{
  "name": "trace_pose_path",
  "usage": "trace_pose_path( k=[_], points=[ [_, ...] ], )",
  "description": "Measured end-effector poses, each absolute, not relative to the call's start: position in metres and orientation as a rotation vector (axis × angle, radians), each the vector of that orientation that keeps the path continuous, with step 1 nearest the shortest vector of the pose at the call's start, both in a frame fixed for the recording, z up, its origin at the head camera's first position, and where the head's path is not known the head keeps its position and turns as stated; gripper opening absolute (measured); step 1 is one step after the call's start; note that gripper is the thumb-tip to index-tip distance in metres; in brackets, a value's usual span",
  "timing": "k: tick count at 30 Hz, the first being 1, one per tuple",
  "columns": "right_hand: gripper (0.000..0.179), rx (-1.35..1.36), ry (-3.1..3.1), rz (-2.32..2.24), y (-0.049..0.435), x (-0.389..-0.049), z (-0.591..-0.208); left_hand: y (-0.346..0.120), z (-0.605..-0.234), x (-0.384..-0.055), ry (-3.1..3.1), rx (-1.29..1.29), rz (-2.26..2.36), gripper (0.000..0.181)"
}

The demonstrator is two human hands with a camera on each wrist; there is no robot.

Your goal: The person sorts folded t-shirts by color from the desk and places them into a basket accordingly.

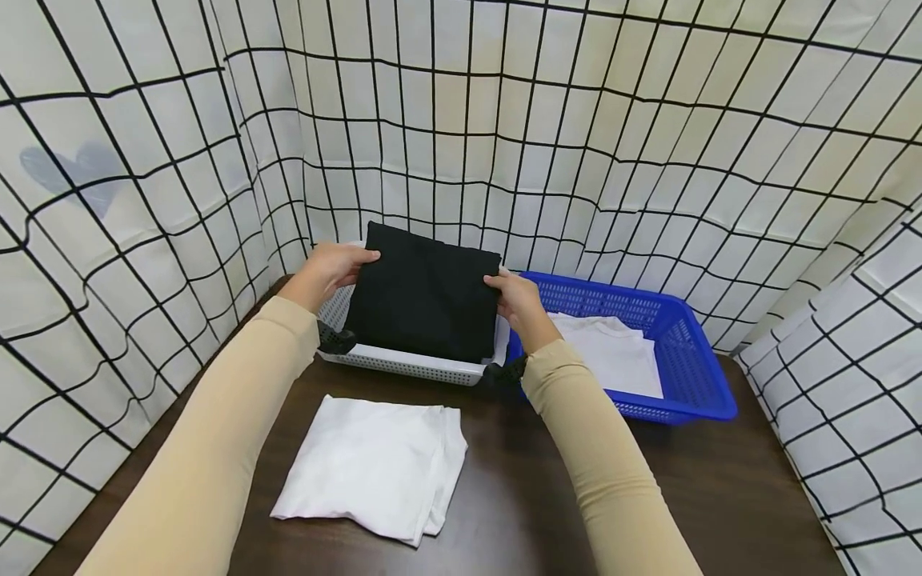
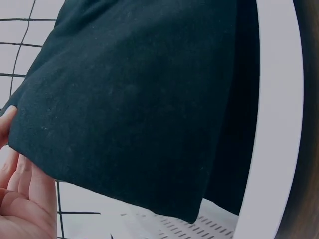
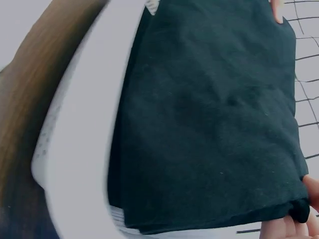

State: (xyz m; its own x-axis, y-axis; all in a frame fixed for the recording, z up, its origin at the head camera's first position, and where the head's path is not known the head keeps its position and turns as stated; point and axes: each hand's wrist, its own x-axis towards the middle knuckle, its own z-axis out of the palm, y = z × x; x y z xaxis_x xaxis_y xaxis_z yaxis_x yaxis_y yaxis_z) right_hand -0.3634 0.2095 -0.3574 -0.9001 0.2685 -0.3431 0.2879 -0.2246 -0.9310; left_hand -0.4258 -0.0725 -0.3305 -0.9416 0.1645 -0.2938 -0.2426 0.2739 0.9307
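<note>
A folded black cloth (image 1: 425,296) is tilted up inside the white plastic basket (image 1: 410,366), its lower edge down within the rim. My left hand (image 1: 333,270) pinches its upper left corner, thumb in front and fingers behind. At the upper right corner my right hand (image 1: 517,300) pinches it in the same way. Both wrist views show the black cloth (image 2: 129,99) close up, with the left hand (image 2: 25,194) and the right hand (image 3: 294,219) each at a corner. Whether the cloth is a garment cannot be told.
A folded white cloth (image 1: 374,468) lies on the dark brown table (image 1: 519,512) in front of the white basket. To the right stands a blue basket (image 1: 695,376) holding white cloth (image 1: 612,352). Black wire grid panels (image 1: 504,144) backed by pale fabric enclose the table.
</note>
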Motion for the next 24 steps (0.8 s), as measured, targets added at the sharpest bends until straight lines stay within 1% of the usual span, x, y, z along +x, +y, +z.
trace_pose_path(
  k=[4, 16, 24],
  points=[
    [0.051, 0.707, 1.95, -2.356, 0.203, -0.365, -0.365, -0.074, -0.335, -0.429, 2.236, -0.092, 1.72, 0.061],
    [0.052, 0.75, 2.084, -2.231, 0.185, -0.361, -0.389, -0.071, -0.37, -0.423, 2.284, 0.068, 1.675, 0.054],
    [0.051, 0.741, 2.307, -2.061, 0.18, -0.358, -0.397, -0.073, -0.381, -0.42, 2.382, 0.081, 1.618, 0.06]
  ],
)
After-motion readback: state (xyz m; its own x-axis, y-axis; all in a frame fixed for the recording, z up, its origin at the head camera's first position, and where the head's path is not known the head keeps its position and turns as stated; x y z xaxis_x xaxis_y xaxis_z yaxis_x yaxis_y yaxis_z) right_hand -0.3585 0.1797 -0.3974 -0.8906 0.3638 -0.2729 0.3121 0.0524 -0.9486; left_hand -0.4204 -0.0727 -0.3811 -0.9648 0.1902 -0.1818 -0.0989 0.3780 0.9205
